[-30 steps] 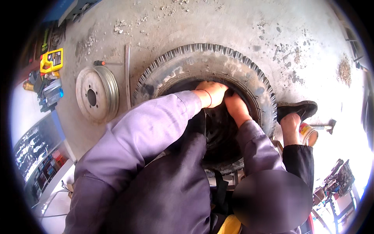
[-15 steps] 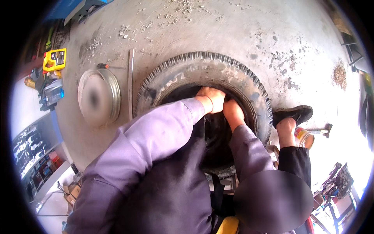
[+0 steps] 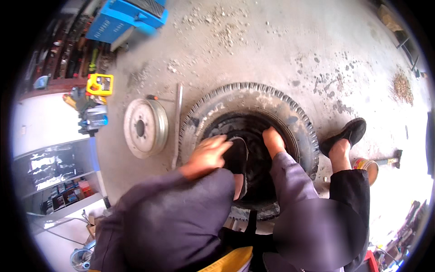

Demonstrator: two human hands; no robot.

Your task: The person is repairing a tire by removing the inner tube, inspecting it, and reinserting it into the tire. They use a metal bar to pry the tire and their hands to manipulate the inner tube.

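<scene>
A large dark tyre with a worn, muddy sidewall lies flat on the floor in front of me. My left hand is over its left inner edge, above my raised knee, fingers stretched out and holding nothing I can see. Inside the tyre's opening, my right hand reaches down at the right inner side. Its fingers are hidden under the tyre's inner edge, so their grip does not show. A black shoe of mine stands within the opening, while another black shoe is outside on the right.
Left of the tyre lie a long metal bar, a pale wheel rim and a screwdriver. A can and a hammer are at the right. Farther off are a yellow tool case and a blue machine.
My left hand has pulled back from beside the right hand toward the tyre's left side, its fingers now stretched. The right hand stays inside the tyre. The view has shifted.
</scene>
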